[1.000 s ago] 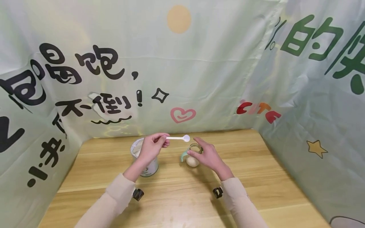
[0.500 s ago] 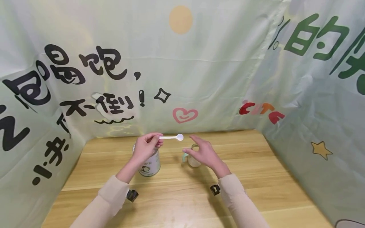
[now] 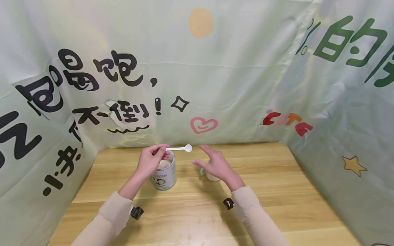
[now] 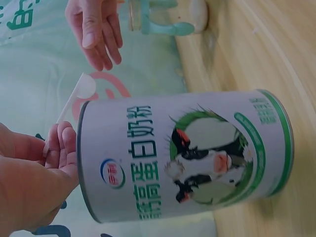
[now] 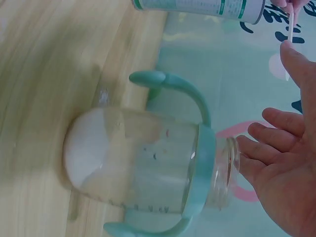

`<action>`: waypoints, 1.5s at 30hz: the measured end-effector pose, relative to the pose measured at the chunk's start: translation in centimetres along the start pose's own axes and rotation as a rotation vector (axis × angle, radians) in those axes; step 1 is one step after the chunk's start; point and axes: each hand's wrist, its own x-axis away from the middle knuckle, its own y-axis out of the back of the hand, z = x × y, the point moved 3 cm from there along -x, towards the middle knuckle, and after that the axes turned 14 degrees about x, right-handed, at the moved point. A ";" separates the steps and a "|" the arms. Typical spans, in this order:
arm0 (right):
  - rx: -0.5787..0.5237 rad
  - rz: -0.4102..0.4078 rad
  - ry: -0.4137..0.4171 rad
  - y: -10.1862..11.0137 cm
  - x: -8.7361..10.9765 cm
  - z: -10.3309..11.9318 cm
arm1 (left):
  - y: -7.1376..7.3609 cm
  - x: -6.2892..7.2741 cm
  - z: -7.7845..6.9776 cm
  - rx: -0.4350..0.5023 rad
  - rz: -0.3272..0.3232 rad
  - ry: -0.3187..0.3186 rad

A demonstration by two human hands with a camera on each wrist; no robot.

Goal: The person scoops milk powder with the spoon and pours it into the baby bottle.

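My left hand (image 3: 150,161) pinches the handle of a white measuring scoop (image 3: 188,148), held level above the table. Just below that hand stands an open milk powder can (image 3: 165,178), with pale powder inside its rim; a cow is printed on it in the left wrist view (image 4: 197,158). My right hand (image 3: 218,166) hovers with fingers spread and thumb apart, holding nothing. Under it, partly hidden in the head view, is a clear baby bottle (image 5: 153,158) with teal handles (image 5: 170,81). The bottle is uncapped and has a whitish bottom.
Both vessels stand on a wooden table (image 3: 184,218). Behind it and along both sides hang pale green printed cloth walls (image 3: 234,89). A black wrist camera (image 3: 136,212) sits below the left cuff, another (image 3: 228,203) below the right.
The head view has turned slightly left. My left hand with the scoop has shifted left over the can, away from the bottle; my right hand stays spread above the bottle.
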 end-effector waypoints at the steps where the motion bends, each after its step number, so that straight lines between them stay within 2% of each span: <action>1: 0.000 -0.004 0.007 -0.1 0.0 0.2 | 0.2 0.1 0.0 -0.004 -0.004 0.001; 8: -0.015 0.030 0.009 -0.9 -0.2 1.5 | 1.4 0.6 -0.2 -0.020 -0.031 0.009; 16: -0.045 0.034 0.040 -1.7 -0.8 2.7 | 3.1 1.0 0.0 -0.065 -0.050 0.001; 26: -0.030 0.028 0.094 -2.7 -1.5 4.1 | 4.8 1.7 0.1 -0.062 -0.071 -0.033; 45: -0.026 0.089 0.160 -4.2 -2.4 6.0 | 7.1 2.9 0.0 -0.087 -0.109 -0.026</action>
